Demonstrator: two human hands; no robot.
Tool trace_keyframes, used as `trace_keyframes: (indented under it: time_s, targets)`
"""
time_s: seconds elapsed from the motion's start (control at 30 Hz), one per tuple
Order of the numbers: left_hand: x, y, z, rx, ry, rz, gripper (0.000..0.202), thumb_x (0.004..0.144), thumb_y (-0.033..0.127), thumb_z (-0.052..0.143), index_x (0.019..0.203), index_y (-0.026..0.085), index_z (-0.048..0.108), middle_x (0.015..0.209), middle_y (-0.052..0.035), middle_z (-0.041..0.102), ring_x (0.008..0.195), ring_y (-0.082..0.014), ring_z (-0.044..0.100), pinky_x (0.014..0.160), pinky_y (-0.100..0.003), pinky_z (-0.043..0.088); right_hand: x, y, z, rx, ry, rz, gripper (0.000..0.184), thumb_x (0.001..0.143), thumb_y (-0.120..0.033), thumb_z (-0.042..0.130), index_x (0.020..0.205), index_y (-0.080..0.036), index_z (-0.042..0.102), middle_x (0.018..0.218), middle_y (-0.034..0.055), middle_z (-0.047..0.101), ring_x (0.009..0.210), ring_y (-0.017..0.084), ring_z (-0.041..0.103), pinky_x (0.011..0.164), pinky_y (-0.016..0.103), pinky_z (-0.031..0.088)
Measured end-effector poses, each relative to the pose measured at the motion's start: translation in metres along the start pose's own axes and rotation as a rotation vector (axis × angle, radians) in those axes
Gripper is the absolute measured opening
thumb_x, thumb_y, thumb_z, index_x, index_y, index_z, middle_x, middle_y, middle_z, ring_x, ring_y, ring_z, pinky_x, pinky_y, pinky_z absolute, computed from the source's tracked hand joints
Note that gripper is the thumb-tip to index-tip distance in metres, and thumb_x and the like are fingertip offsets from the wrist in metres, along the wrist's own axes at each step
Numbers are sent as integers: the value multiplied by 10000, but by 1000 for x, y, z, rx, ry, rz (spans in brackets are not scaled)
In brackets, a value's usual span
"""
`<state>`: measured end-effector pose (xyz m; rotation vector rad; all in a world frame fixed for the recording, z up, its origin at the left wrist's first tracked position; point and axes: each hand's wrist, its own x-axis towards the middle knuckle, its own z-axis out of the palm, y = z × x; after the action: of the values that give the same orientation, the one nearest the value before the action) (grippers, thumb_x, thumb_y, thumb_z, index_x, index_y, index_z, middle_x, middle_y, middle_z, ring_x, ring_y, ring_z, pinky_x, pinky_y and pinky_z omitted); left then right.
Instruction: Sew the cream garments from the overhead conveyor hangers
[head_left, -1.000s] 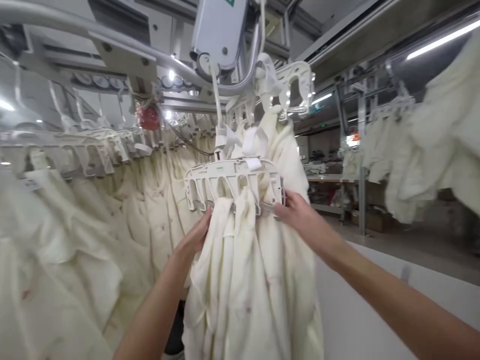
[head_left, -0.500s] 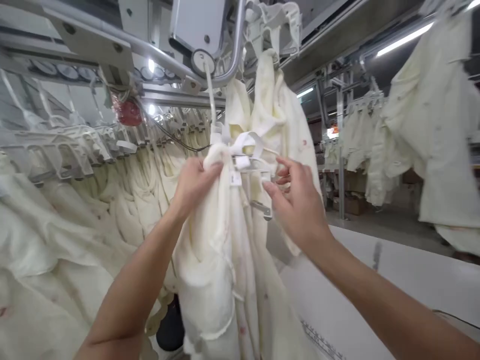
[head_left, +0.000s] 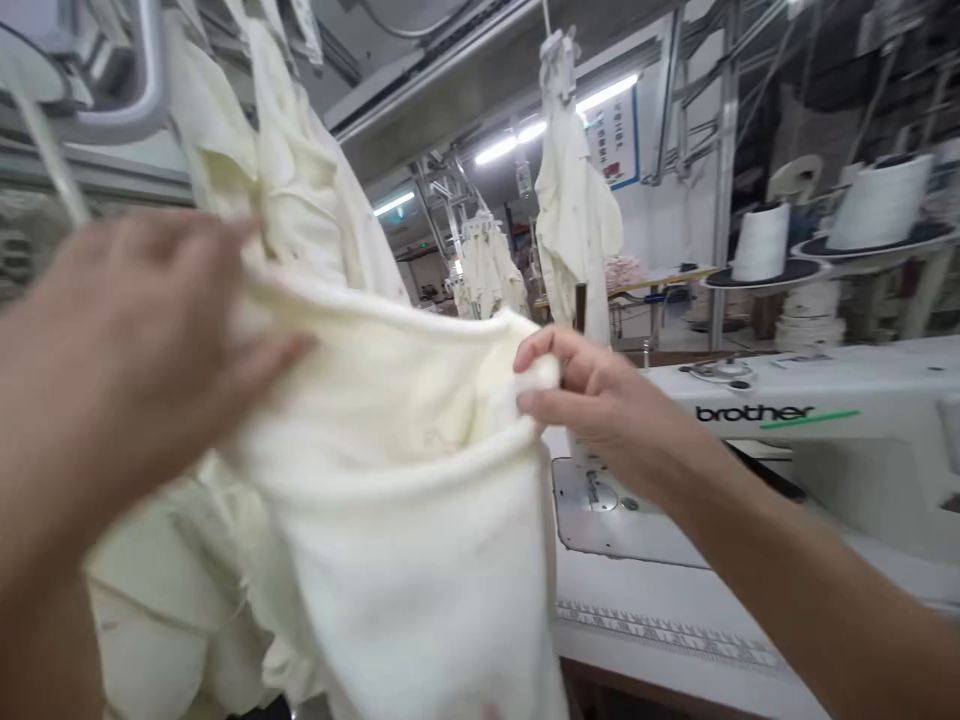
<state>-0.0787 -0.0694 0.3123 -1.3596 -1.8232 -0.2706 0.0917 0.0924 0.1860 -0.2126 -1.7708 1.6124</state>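
A cream-white garment [head_left: 420, 560] hangs stretched between both hands, its wide rolled-edge opening facing me. My right hand [head_left: 592, 390] pinches the opening's right corner between thumb and fingers. At the left end of the same edge is my left hand [head_left: 172, 320], smeared by motion; its thumb lies against the cloth, and the fingertips are partly hidden. The lower part of the garment drops out of the frame, with a small pinkish mark near the bottom.
On the right stands a white sewing machine [head_left: 847, 430] on a white table with a printed ruler [head_left: 667, 635]. Thread cones [head_left: 761, 243] sit on stands behind it. More cream garments [head_left: 300, 190] hang at upper left, near a metal rail [head_left: 146, 90].
The view has swung right, bringing the sewing machine in. The garment has come away from its hanger and is spread wide. My right hand now grips its edge.
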Motion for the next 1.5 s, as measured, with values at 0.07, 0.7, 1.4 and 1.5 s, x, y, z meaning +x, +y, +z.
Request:
trace_keyframes:
  time_s: [0.07,0.7,1.4,1.5]
  targets:
    - [-38,27,48,-260,-35,-8,710,760,600,421,1341,205,323,1379,-45,341,1286,-328,267,1051,-497,212,-11,26,-6,259,-100,158,317,680,-111,508,956,-248,432,712,-43,511,561,100,491,448,158,326]
    - [-144,178,204,-1356,-628,-100,127,856,201,453,878,234,574,928,3,595,902,-127,542,796,-238,405,-138,109,-44,-603,163,472,320,905,-368,430,1216,-295,441,957,23,578,824,180,538,658,256,396]
    - [-167,177,210,-1411,-471,27,181,834,102,424,830,204,574,1042,-59,558,793,-124,553,721,-237,442,-103,158,-35,440,-60,697,447,695,-555,650,701,-154,453,601,-51,373,546,72,323,518,187,245]
    - [-173,181,214,-1478,-462,-28,161,853,125,412,809,203,547,946,-37,614,848,-140,562,767,-259,434,-108,165,-25,473,-7,773,427,683,-520,657,682,-161,424,592,-58,332,537,71,266,511,195,205]
